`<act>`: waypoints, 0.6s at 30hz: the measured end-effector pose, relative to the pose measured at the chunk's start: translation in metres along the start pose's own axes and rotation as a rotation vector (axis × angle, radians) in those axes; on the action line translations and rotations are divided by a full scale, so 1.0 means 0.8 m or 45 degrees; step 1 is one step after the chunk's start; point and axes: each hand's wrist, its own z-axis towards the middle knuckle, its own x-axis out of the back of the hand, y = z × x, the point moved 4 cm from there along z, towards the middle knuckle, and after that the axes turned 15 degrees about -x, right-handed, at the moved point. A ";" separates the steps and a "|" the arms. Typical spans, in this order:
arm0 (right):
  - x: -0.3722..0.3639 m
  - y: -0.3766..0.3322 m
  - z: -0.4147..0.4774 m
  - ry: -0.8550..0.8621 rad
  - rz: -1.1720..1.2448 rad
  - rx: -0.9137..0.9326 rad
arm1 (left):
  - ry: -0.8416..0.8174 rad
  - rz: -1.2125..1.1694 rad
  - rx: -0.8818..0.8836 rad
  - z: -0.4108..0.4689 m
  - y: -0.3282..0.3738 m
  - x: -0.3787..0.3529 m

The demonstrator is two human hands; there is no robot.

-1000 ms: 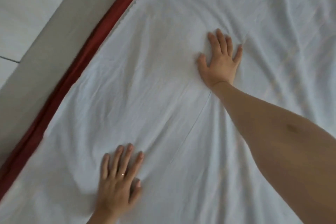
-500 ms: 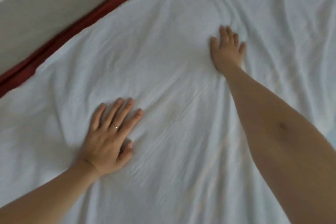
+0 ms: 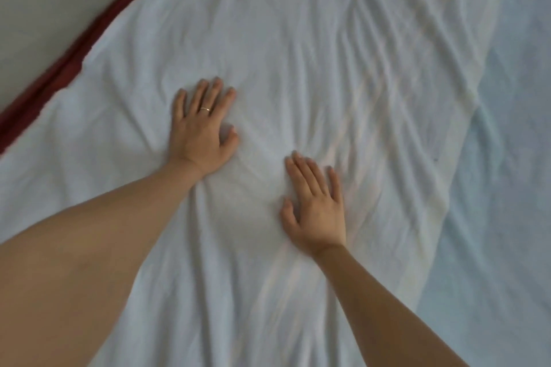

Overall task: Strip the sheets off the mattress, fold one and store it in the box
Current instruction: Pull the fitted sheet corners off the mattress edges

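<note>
A white sheet [image 3: 298, 39] lies spread and wrinkled over most of the view. My left hand [image 3: 202, 131], with a ring on one finger, presses flat on it left of centre, fingers apart. Flat on the sheet as well is my right hand [image 3: 316, 211], lower and to the right, about a hand's width away. Neither hand grips the cloth. Along the right side a pale blue surface [image 3: 507, 188] shows beyond the sheet's edge. No box is in view.
A dark red strip [image 3: 59, 74] runs diagonally along the sheet's upper left edge. Beyond it lies a grey band [image 3: 44, 18] at the top left.
My right hand has slid back toward me from far out on the sheet. My left hand has moved forward and right. The view has swung right, baring the pale blue surface.
</note>
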 end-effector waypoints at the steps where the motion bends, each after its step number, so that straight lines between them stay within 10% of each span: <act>1: -0.004 -0.001 -0.005 0.015 0.005 0.018 | 0.009 0.007 0.008 -0.005 -0.001 0.001; 6: -0.001 0.004 -0.003 0.109 0.046 0.026 | -0.101 0.082 0.131 -0.006 0.010 -0.002; 10: -0.007 0.008 -0.013 0.180 0.124 0.058 | -0.254 -0.113 0.635 -0.080 0.052 0.014; 18: -0.008 0.014 -0.039 -0.004 -0.072 -0.025 | -0.212 0.044 0.245 -0.454 0.205 0.000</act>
